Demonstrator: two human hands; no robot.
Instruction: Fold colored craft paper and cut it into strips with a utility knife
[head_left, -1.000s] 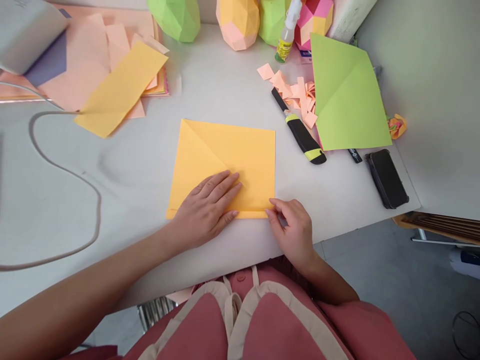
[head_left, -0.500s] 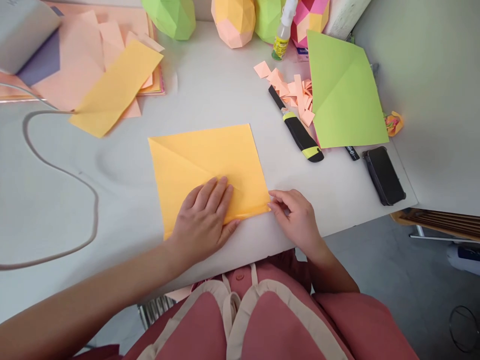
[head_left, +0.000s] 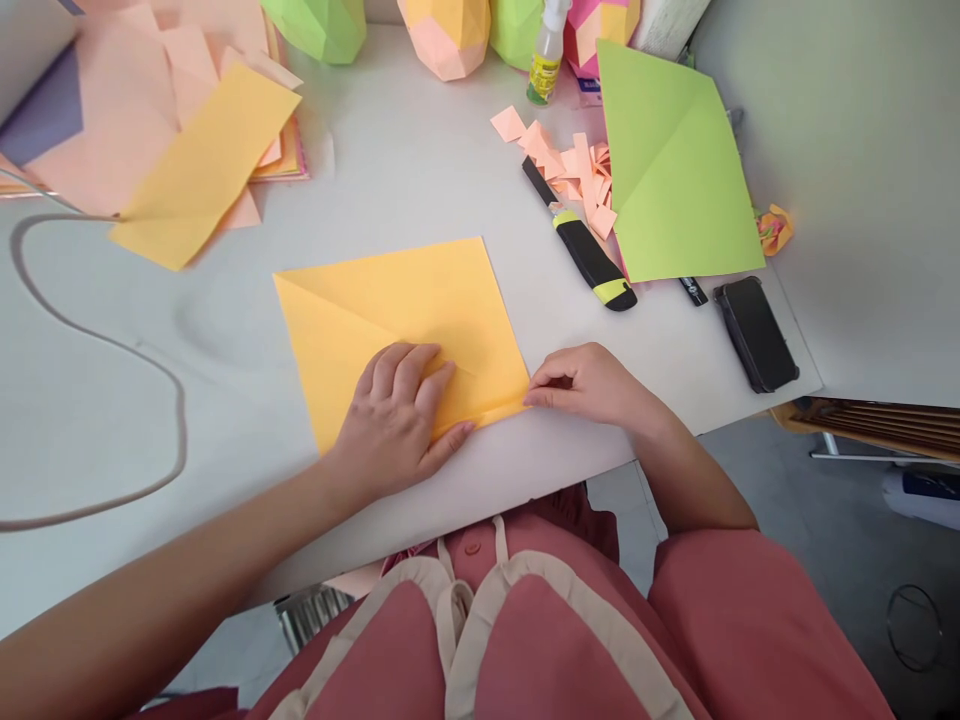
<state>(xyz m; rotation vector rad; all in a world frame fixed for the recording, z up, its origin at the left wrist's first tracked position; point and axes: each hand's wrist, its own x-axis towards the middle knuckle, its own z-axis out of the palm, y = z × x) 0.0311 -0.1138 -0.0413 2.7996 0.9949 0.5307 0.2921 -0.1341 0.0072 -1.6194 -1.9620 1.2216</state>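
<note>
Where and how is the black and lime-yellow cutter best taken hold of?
Probably by the middle of its thick handle, with the right hand coming from the near side. The cutter lies flat, its broad end nearer, its narrow black tip pointing away; the green paper sheet is close on its right.

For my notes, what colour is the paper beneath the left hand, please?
That paper is yellow-orange, head view.

The white table (head_left: 405, 170) carries a creased yellow-orange paper sheet (head_left: 405, 290) near its front edge. To the right lie a black-and-lime utility knife (head_left: 589, 255) and a black smartphone (head_left: 757, 335). Faceted paper ornaments (head_left: 446, 38) and a white-topped bottle (head_left: 544, 72) stand along the back; a grey cable (head_left: 178, 410) curves at left.
</note>
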